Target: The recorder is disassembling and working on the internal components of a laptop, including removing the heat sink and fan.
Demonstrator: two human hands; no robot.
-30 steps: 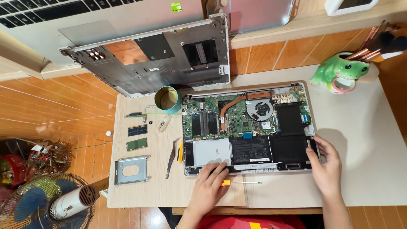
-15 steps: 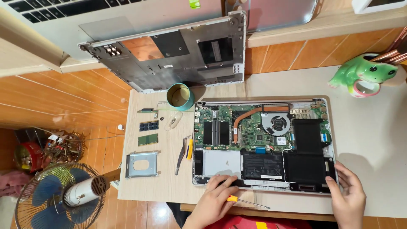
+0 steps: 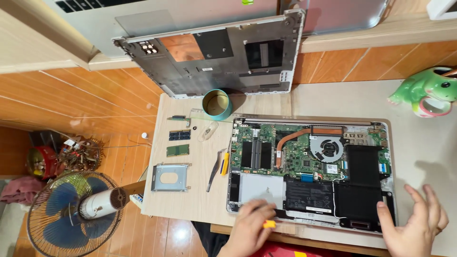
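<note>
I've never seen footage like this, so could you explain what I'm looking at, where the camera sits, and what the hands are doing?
A head-worn camera looks down at a person's two bare hands; there is no robot. On the table lies an opened laptop, its circuit board, fan and black battery exposed. The left hand grips a small yellow-handled tool at the laptop's front edge. The right hand is open and empty beside its corner. The removed bottom cover leans behind; memory modules, a drive bracket and tweezers lie to the left.

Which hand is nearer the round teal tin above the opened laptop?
Left. The left hand is at the laptop's front edge, below the teal tin; the right hand is farther, at the front right corner.
</note>
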